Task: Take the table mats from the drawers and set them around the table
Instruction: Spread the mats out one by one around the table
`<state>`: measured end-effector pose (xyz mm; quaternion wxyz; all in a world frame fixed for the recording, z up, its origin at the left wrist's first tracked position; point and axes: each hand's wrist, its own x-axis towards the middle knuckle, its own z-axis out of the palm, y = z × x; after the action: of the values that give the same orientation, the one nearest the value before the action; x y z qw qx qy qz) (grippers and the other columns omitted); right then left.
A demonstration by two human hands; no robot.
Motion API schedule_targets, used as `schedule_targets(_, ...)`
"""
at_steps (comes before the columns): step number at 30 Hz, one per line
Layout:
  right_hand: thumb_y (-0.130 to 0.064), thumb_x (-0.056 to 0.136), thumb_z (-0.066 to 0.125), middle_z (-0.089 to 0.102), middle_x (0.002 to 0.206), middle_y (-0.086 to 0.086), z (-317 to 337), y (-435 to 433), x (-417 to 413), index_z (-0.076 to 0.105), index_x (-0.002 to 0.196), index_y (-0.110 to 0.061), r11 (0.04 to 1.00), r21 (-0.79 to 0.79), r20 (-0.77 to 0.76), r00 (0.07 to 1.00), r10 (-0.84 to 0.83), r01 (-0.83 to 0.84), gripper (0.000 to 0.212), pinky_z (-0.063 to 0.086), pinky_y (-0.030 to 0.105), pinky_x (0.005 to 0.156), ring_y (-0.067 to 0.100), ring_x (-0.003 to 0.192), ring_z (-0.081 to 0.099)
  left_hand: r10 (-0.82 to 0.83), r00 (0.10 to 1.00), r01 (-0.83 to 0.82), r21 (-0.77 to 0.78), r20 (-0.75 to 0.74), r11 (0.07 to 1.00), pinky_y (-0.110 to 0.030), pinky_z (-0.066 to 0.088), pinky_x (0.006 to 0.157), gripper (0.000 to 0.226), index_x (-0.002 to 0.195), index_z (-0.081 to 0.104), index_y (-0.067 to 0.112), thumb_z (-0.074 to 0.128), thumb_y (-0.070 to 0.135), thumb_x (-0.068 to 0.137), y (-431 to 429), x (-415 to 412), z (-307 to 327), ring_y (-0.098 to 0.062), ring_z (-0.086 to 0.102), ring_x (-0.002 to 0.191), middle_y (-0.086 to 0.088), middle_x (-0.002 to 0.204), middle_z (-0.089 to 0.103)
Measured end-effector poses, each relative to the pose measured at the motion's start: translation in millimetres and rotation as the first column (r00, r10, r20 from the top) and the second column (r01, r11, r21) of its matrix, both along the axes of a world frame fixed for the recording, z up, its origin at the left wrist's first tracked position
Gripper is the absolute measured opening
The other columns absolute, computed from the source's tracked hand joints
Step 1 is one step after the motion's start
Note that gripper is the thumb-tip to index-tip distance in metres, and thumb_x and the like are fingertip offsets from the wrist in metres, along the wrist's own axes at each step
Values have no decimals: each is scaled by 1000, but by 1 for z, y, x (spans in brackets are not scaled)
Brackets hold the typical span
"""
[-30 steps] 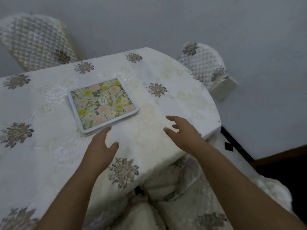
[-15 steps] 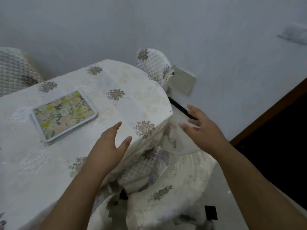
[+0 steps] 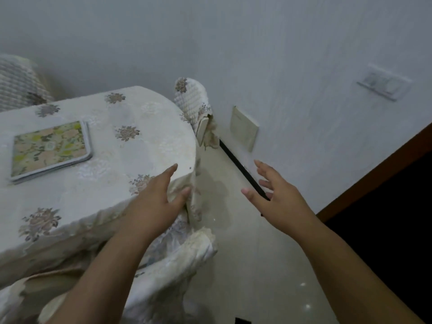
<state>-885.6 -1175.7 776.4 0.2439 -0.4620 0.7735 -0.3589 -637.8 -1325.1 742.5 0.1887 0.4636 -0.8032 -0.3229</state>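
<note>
Left hand (image 3: 153, 202): mine, held over the near corner of the table (image 3: 149, 150), fingers straight and spread, holding nothing. Right hand (image 3: 279, 197): beyond the table edge, above the floor (image 3: 233, 253), fingers wide, empty. Table mats (image 3: 50, 148): floral, lying flat on the cloth, well apart from both hands. They appear stacked, though blur hides the count. A quilted chair (image 3: 191, 99) stands at the far edge.
</note>
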Motion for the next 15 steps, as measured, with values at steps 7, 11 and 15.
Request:
schedule_targets(7, -75, 78, 56, 43, 150, -16, 10, -73, -43, 19, 147, -59, 982, -25, -53, 982, 183, -185, 81, 41, 30, 105, -5, 126, 44, 150, 987, -152, -38, -63, 988, -45, 42, 111, 72, 153, 19, 51, 45, 72, 89, -33, -51, 6, -10, 42, 141, 17, 158, 36)
schedule_targets(11, -69, 83, 58, 39, 152, -22, 5, -129, -64, 19, 149, -57, 959, 14, -79, 956, 284, -284, 77, 40, 30, 107, -6, 127, 42, 253, 964, -254, -1, -81, 967, -46, 43, 110, 72, 154, 20, 48, 47, 68, 91, -70, -70, -8, -13, 42, 141, 13, 159, 37)
schedule_targets(15, -66, 86, 56, 39, 151, -24, -5, -216, -91, 20, 150, -55, 930, 67, -114, 923, 368, -362, 74, 43, 35, 108, -1, 131, 44, 376, 919, -373, 48, -120, 926, -47, 45, 108, 71, 155, 18, 48, 49, 65, 93, -127, -87, -31, -13, 43, 139, 11, 158, 38)
